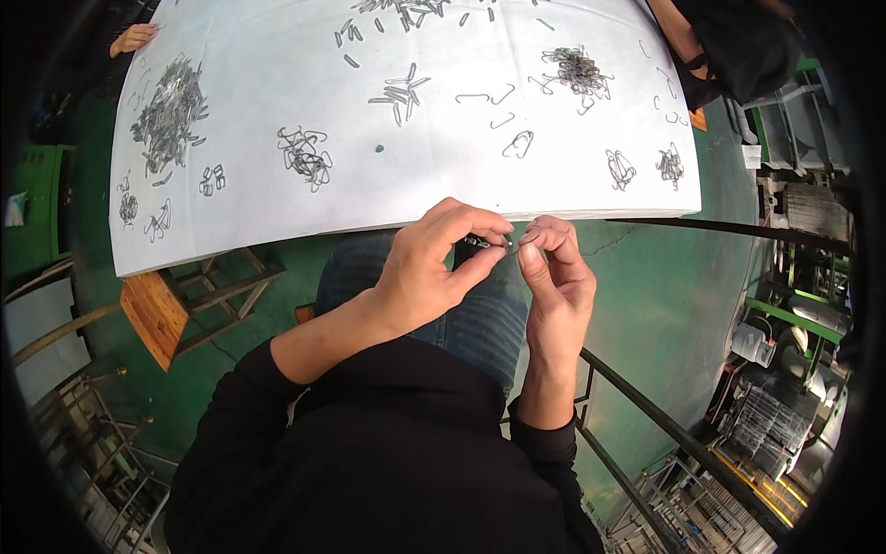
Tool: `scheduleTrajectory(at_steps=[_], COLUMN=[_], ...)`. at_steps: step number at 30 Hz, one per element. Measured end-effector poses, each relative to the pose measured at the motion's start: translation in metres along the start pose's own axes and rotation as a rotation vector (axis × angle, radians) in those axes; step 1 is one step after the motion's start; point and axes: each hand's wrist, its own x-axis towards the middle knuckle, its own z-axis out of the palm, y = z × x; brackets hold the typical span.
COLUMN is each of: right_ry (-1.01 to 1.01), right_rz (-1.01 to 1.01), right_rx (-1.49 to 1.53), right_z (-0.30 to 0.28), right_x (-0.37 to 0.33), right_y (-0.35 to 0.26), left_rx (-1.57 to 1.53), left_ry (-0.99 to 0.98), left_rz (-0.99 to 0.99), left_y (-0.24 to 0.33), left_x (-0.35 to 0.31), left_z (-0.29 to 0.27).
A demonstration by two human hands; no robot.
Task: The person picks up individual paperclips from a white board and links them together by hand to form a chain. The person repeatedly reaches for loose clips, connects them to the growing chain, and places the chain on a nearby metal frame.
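Note:
Just past the table's near edge, over my lap, my left hand is closed, thumb and fingers pinching a small dark metal piece. Its exact shape is mostly covered by the fingers. Close beside it, my right hand is closed too, its thumb against the forefinger at the end of that piece. What the right fingertips hold, if anything, is hidden. Nearest on the white tabletop are a pile of bent wire hooks, a few loose hooks and a scatter of short metal links.
Larger heaps of links and hooks lie farther off, with small hook piles at the right. Another person's hand rests at the far left corner; a second person's arm is far right. A wooden stool stands left.

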Motion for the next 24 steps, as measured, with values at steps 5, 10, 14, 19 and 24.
scheduleTrajectory(at_steps=[5,10,14,19,24], right_ry=[0.076,0.109,0.108,0.126,0.097], right_rz=[-0.234,-0.252,-0.25,-0.251,-0.226], right_rx=[-0.101,-0.12,-0.143,-0.139,-0.207], right_z=[0.01,0.01,0.007,0.008,0.008], right_x=[0.001,-0.001,-0.001,-0.002,-0.001], right_y=[0.013,0.016,0.016,0.019,0.022], left_rx=[0.051,0.491,0.807,1.088,1.306], left_ry=[-0.034,0.165,0.133,-0.003,-0.105], left_rz=[0.098,0.059,0.192,0.373,0.222], left_y=[-0.006,-0.067,-0.127,-0.154,-0.131], left_x=[0.001,0.048,0.083,0.087,0.097], left_z=[-0.004,-0.068,-0.111,-0.115,-0.105])
